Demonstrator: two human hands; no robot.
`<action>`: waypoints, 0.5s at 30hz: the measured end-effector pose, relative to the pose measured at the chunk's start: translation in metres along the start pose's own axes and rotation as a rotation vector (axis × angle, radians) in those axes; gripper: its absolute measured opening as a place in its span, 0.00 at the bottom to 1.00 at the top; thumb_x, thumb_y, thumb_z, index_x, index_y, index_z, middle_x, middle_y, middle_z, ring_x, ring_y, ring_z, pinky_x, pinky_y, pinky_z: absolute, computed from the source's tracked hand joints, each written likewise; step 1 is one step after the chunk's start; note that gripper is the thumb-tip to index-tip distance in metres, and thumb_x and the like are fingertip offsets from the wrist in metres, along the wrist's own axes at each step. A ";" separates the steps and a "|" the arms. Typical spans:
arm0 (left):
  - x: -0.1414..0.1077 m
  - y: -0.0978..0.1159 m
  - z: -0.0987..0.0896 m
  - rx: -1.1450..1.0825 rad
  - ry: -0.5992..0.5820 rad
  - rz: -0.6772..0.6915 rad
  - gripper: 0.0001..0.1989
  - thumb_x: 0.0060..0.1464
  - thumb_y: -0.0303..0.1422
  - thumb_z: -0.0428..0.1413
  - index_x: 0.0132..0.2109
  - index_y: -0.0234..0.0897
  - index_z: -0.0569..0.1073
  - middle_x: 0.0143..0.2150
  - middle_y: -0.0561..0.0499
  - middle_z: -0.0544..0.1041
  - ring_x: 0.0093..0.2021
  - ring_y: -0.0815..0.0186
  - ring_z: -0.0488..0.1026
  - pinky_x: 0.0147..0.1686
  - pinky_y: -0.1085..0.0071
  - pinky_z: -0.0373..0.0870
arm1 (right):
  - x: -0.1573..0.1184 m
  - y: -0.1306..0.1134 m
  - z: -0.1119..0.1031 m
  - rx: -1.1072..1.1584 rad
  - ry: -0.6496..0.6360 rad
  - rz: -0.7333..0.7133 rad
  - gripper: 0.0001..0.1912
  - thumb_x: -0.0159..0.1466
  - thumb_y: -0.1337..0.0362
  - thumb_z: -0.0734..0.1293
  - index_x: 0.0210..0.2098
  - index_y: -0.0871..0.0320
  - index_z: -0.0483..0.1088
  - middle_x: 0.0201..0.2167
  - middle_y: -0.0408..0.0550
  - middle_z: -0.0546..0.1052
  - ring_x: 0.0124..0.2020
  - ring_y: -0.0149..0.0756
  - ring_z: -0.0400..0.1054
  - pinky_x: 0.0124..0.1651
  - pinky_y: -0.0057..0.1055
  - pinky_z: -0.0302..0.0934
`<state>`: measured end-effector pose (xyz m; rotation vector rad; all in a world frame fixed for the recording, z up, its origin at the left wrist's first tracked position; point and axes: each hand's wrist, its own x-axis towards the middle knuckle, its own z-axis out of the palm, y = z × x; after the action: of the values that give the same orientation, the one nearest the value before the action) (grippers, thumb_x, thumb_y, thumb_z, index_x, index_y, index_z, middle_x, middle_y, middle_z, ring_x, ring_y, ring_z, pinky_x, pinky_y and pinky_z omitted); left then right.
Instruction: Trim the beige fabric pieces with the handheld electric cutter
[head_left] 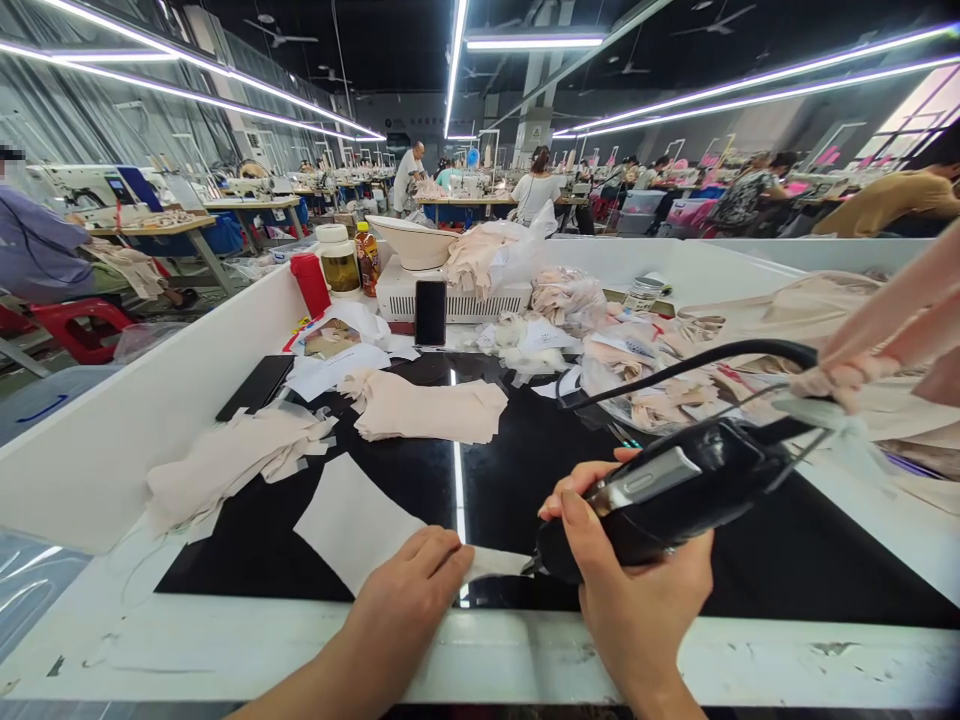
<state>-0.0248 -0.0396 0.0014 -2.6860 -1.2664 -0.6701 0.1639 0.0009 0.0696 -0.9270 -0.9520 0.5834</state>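
My right hand is wrapped around a black corded power tool with a silver strip on its side. Its narrow tip points left and meets the end of a white cloth piece. With fingers close together, my left hand presses that piece down onto the glossy black board; its fingertips are partly hidden. Beyond the hands lies a stack of pale pink cloth pieces. Another pile of cloth pieces rests at the board's left edge.
A black phone stands against a white box at the back. Near it are a red cup, a jar and bagged cloth. A cable arches above the tool. White side walls border the table; people sew beyond.
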 end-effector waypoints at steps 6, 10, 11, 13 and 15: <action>-0.002 0.007 0.003 0.128 0.012 0.000 0.22 0.59 0.11 0.44 0.54 0.30 0.71 0.45 0.46 0.79 0.44 0.62 0.80 0.43 0.71 0.81 | -0.003 -0.002 -0.001 0.026 -0.002 0.003 0.24 0.55 0.68 0.78 0.46 0.53 0.67 0.27 0.36 0.79 0.24 0.31 0.73 0.33 0.33 0.71; -0.001 0.015 0.013 0.259 0.054 0.033 0.15 0.68 0.18 0.47 0.55 0.29 0.72 0.42 0.46 0.80 0.45 0.59 0.81 0.44 0.67 0.81 | -0.003 -0.002 -0.002 0.032 0.005 0.001 0.23 0.55 0.69 0.78 0.45 0.53 0.68 0.27 0.36 0.79 0.25 0.30 0.74 0.36 0.32 0.71; -0.001 0.017 0.015 0.280 0.059 0.036 0.12 0.70 0.22 0.48 0.56 0.29 0.72 0.42 0.45 0.81 0.45 0.58 0.81 0.44 0.65 0.81 | -0.003 -0.001 -0.002 0.039 0.008 0.000 0.23 0.54 0.69 0.78 0.45 0.53 0.68 0.27 0.35 0.79 0.25 0.30 0.74 0.36 0.31 0.71; 0.000 0.021 0.020 0.304 0.049 0.025 0.13 0.73 0.33 0.51 0.58 0.30 0.72 0.44 0.44 0.81 0.46 0.55 0.81 0.46 0.61 0.80 | -0.003 -0.001 -0.002 0.055 0.007 0.007 0.23 0.54 0.70 0.78 0.45 0.53 0.68 0.27 0.35 0.79 0.24 0.30 0.74 0.36 0.30 0.71; 0.001 0.025 0.023 0.313 0.038 0.005 0.17 0.73 0.41 0.54 0.59 0.33 0.72 0.46 0.43 0.81 0.48 0.53 0.80 0.48 0.59 0.78 | -0.003 -0.002 -0.003 0.062 -0.004 0.012 0.23 0.54 0.71 0.78 0.45 0.53 0.68 0.27 0.35 0.80 0.24 0.29 0.74 0.35 0.30 0.72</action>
<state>0.0025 -0.0494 -0.0162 -2.4109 -1.2382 -0.4735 0.1652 -0.0031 0.0695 -0.8766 -0.9276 0.6217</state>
